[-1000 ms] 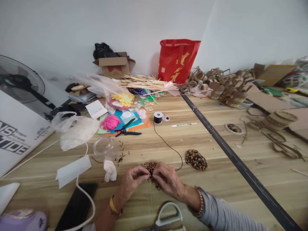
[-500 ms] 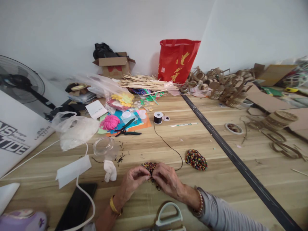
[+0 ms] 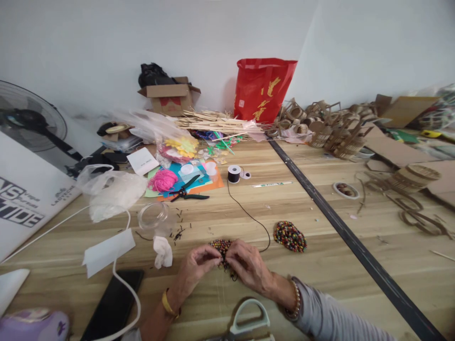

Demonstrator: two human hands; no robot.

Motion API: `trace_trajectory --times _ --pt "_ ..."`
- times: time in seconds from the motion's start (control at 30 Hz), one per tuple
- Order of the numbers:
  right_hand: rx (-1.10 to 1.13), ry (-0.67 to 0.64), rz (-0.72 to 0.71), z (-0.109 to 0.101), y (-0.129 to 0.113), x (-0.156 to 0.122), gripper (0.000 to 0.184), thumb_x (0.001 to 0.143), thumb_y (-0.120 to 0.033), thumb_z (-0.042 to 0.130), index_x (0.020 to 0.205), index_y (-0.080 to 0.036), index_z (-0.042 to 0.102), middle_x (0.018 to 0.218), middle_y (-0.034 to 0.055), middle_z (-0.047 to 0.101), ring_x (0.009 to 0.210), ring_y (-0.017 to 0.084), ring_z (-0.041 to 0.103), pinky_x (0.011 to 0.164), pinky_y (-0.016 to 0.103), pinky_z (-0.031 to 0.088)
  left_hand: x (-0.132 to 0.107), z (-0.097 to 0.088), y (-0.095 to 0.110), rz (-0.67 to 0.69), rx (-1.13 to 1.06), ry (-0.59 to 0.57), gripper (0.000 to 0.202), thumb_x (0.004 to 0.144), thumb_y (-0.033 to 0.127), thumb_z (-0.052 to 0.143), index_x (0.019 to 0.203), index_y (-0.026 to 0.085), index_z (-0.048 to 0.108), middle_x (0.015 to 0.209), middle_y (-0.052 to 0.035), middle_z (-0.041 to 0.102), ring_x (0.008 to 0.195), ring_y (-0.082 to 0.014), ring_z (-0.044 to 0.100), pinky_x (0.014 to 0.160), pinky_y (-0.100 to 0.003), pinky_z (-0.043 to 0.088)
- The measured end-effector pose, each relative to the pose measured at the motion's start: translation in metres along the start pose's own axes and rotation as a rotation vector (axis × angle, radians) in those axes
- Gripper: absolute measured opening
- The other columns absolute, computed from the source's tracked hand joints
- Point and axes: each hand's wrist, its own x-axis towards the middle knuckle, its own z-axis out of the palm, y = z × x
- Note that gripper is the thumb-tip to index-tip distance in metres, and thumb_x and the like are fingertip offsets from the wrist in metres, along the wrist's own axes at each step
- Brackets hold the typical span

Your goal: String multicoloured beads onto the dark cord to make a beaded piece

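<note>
My left hand and my right hand meet at the near middle of the wooden table, fingertips pinched together on a small piece of multicoloured beadwork. Both hands are closed on it. A thin black cord runs from the beadwork up to a black spool. A second oval beaded piece lies flat just right of my right hand. My fingers hide most of the held piece.
Scissors lie at the near edge, a black phone and white cable at the near left. A clear jar, pliers, pink yarn, a red bag and cardboard baskets stand farther back.
</note>
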Motion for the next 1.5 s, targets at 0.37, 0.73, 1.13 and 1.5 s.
trace_trajectory --times 0.37,0.73,1.13,1.5 --pt "0.03 -0.017 0.003 -0.0009 -0.0016 0.0007 0.014 0.096 -0.019 0.047 0.085 -0.018 0.056 0.077 0.0036 0.057 0.071 0.015 0.054 0.062 0.025 0.043 0.0013 0.0004 -0.0016 0.011 -0.026 -0.018 0.013 0.061 0.026 0.076 0.067 0.015 0.071 0.065 -0.001 0.068 0.063 -0.0149 0.058 0.062 -0.023 0.045" --pt "0.038 -0.033 0.001 -0.0006 -0.001 0.0006 0.014 0.096 -0.021 0.047 0.085 -0.019 0.055 0.076 0.0038 0.057 0.071 0.016 0.054 0.063 0.026 0.043 -0.0001 0.0013 -0.0005 0.01 -0.013 -0.061 0.015 0.063 0.028 0.076 0.069 0.015 0.07 0.066 -0.0017 0.069 0.063 -0.0157 0.058 0.062 -0.025 0.046" --pt "0.059 -0.033 -0.016 -0.0005 -0.0009 0.0009 0.013 0.095 -0.021 0.049 0.084 -0.019 0.056 0.077 0.0037 0.059 0.071 0.015 0.054 0.063 0.025 0.043 0.0008 0.0005 0.0015 0.009 -0.025 -0.05 0.016 0.062 0.027 0.077 0.069 0.014 0.071 0.066 -0.0017 0.069 0.064 -0.0157 0.059 0.063 -0.025 0.046" --pt "0.064 -0.035 -0.013 -0.0006 -0.0017 0.0003 0.013 0.095 -0.02 0.049 0.085 -0.019 0.056 0.075 0.0034 0.059 0.07 0.015 0.055 0.062 0.025 0.043 0.0013 -0.0003 -0.0042 0.029 -0.021 -0.067 0.017 0.063 0.03 0.077 0.069 0.015 0.07 0.067 -0.0021 0.07 0.065 -0.017 0.06 0.065 -0.026 0.047"
